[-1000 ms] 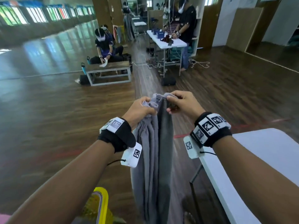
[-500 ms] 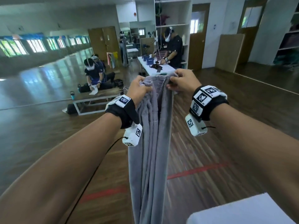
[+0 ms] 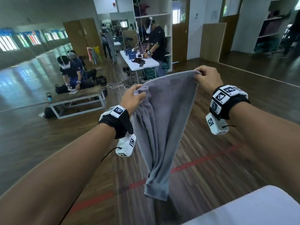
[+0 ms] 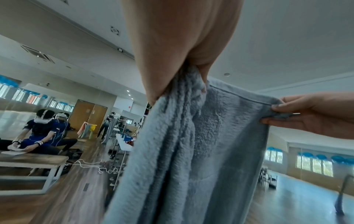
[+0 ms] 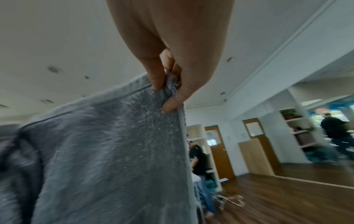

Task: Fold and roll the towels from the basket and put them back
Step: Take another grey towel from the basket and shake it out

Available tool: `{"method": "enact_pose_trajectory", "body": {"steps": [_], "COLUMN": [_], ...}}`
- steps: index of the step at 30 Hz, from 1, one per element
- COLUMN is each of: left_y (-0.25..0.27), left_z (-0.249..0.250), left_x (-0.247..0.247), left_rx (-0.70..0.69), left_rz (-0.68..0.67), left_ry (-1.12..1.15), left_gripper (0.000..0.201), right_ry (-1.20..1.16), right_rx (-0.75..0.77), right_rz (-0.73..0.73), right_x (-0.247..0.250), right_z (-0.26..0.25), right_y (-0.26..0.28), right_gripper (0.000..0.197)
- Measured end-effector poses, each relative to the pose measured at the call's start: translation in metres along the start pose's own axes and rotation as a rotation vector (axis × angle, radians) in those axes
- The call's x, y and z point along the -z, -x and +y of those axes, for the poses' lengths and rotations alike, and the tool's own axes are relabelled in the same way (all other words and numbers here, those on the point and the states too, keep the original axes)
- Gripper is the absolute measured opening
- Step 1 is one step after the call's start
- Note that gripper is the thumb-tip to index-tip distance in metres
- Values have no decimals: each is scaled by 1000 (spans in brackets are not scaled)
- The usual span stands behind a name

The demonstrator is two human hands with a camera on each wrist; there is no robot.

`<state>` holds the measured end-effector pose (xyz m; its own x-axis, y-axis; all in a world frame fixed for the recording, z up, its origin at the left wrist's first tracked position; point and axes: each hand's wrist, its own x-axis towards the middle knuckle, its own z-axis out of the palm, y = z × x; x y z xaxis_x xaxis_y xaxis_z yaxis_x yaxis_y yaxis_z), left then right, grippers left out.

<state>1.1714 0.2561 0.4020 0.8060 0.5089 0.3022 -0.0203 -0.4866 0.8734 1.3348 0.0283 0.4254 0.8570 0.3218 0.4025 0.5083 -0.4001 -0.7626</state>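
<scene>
Hands parted: grey towel (image 3: 164,120) spread, left grip (image 3: 134,99) bunching, right grip (image 3: 207,77) pinching corner.

Dim daylight from far windows (image 3: 9,43); glossy floor (image 3: 24,82) glare, blurred, curved edges.

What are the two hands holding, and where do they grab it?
A grey towel. The left hand grips its bunched top edge; the right hand pinches the top corner.

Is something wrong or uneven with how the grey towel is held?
Yes. The left hand grips a bunched wad of the towel, while the right hand pinches one corner, so the top edge slopes and the cloth hangs in folds.
</scene>
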Motion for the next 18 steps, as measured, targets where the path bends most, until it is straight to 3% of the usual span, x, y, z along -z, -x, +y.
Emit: {"method": "enact_pose_trajectory", "body": {"steps": [3, 7, 11, 13, 16, 18], "left_y": [27, 108, 237, 310, 411, 465], "left_z": [-46, -131, -171, -172, -168, -152], "left_x": [-24, -75, -148, -184, -234, -257], "left_rx": [54, 253, 395, 404, 314, 291], "left_rz": [-156, -330, -552, -676, -849, -1085], "left_ry": [-306, -582, -491, -429, -336, -223], "left_gripper": [32, 36, 31, 25, 31, 41], "right_ry": [136, 355, 575, 701, 867, 982], "right_rx": [-52, -192, -388, -509, -739, -925], "right_rz": [20, -195, -490, -566, -527, -506], "right_x": [19, 24, 35, 59, 121, 170], "right_z": [64, 168, 271, 314, 358, 367], "right_y": [26, 115, 248, 320, 418, 468], "right_gripper": [21, 22, 30, 30, 34, 36]}}
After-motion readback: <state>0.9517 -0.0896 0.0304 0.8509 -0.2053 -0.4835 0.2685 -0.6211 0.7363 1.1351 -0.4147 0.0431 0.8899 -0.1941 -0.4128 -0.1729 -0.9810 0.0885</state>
